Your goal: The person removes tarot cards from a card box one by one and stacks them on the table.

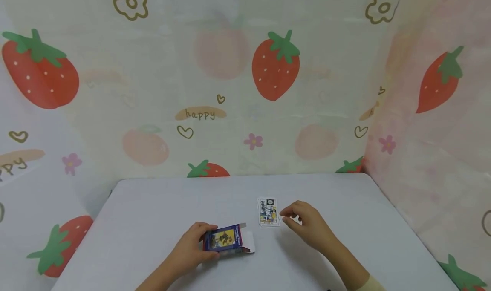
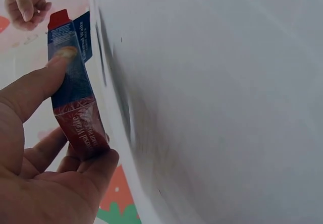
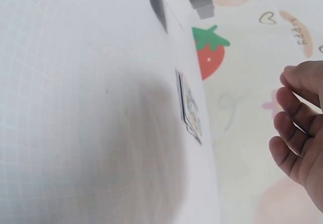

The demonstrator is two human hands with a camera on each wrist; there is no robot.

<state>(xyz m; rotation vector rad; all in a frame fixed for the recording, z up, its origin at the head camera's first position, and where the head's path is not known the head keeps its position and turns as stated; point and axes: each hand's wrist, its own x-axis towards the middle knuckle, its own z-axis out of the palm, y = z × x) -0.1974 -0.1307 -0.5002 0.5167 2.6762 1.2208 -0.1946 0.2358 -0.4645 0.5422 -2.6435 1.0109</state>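
My left hand (image 1: 189,246) holds a blue and red tarot card box (image 1: 223,239) by its end, thumb on one side and fingers on the other. The box's end flap stands open, showing a white inside, on the side toward the cards. In the left wrist view the box (image 2: 73,85) tilts, its red bottom against my fingers. A small, slightly uneven stack of picture cards (image 1: 268,212) lies face up on the table. Just right of it hovers my right hand (image 1: 310,223), fingers loosely bent and holding nothing. The right wrist view shows the stack (image 3: 190,108) apart from the fingers.
The white table (image 1: 165,206) runs back to a cloth wall (image 1: 238,112) printed with strawberries, flowers and hearts. Similar printed cloth (image 1: 441,163) hangs along the right side, and more along the left.
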